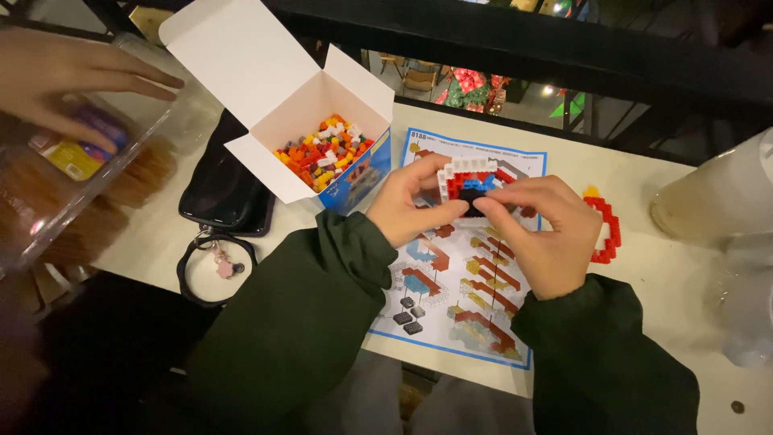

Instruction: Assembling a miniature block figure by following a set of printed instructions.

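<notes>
Just L hand (419, 205), R hand (541, 234) on brick model (473, 181) nr white box (310, 113)

Dim warm light, sharp ctr, edges blurred w/ distortion

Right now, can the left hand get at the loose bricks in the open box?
Probably yes: the open box lies just beyond the left hand, flaps up, nothing between; but its fingers hold the small brick model.
</notes>
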